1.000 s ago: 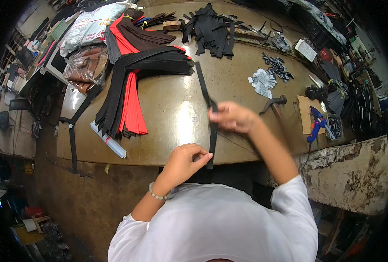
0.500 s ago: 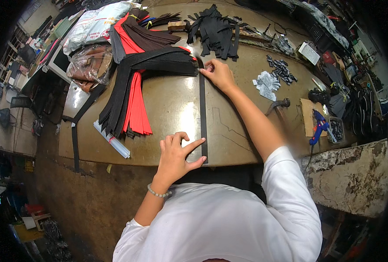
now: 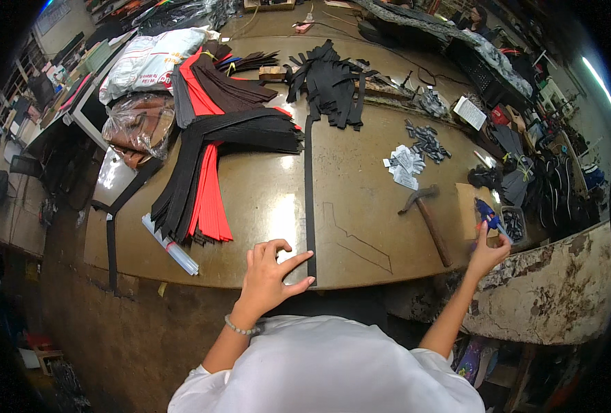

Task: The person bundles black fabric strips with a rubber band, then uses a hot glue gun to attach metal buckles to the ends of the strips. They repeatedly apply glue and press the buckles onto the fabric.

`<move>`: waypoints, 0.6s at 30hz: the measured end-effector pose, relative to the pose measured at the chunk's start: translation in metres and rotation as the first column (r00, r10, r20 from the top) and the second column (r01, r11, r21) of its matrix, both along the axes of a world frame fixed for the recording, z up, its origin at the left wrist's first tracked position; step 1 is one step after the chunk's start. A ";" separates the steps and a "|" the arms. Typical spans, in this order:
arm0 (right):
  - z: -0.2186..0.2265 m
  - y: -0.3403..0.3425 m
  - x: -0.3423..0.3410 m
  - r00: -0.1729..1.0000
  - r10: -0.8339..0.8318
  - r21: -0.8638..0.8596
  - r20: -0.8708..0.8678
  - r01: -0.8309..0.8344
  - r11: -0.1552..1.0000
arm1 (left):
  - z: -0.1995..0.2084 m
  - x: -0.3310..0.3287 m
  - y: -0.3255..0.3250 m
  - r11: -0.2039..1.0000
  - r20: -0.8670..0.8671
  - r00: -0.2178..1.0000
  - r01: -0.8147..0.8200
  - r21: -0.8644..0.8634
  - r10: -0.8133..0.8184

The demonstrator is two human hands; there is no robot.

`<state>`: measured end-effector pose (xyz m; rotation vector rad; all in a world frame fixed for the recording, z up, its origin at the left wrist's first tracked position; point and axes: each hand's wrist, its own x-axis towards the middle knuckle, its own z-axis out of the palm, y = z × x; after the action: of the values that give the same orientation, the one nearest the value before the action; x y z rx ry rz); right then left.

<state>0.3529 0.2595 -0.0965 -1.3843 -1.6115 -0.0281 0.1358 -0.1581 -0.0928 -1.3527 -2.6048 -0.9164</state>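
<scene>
A long black strap (image 3: 310, 179) lies straight up the table towards me, its near end at the front edge. My left hand (image 3: 264, 279) rests there, thumb and forefinger stretched apart with their tips on the strap; the other fingers bend loosely. At the right, my right hand (image 3: 488, 256) is over a blue glue gun (image 3: 486, 209), its fingers apart and fingertips at the gun's body. The gun lies on a brown cardboard piece (image 3: 465, 199), its handle partly hidden by the hand.
Black and red strips (image 3: 209, 196) fan out left of the strap. Black strap pieces (image 3: 329, 86) lie beyond it. A hammer (image 3: 431, 224), white labels (image 3: 405, 165) and small dark clips (image 3: 427, 142) lie right. Clear glue sticks (image 3: 170, 246) lie near the left front.
My right hand has left the strap's far end and moved right and nearer, to the glue gun. My left hand stays at the strap's near end. The view has shifted slightly.
</scene>
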 end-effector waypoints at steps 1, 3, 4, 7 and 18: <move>-0.013 0.025 0.010 0.985 0.152 -0.026 -0.081 -0.155 0.988 | -0.002 0.000 0.000 0.999 -0.027 0.999 0.023 0.023 -0.022; -0.039 0.067 0.018 0.884 0.403 -0.025 -0.236 -0.420 0.907 | -0.006 -0.001 -0.002 0.994 -0.098 0.992 0.089 0.061 -0.083; -0.048 0.083 0.020 0.889 0.364 -0.086 -0.279 -0.401 0.912 | -0.007 -0.001 -0.002 0.993 -0.119 0.988 0.104 0.057 -0.097; -0.044 0.106 0.013 0.747 0.344 -0.227 -0.569 -0.545 0.807 | -0.010 0.001 -0.004 0.988 -0.128 0.983 0.142 0.062 -0.133; 0.059 -0.121 -0.121 0.220 0.900 -0.419 -0.376 -0.907 0.047 | -0.004 -0.001 -0.004 0.981 -0.053 0.984 0.174 0.083 -0.170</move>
<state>0.2315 0.1386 -0.0378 -0.3957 -2.3405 1.3836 0.1344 -0.1620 -0.0964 -1.5752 -2.4142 -0.9952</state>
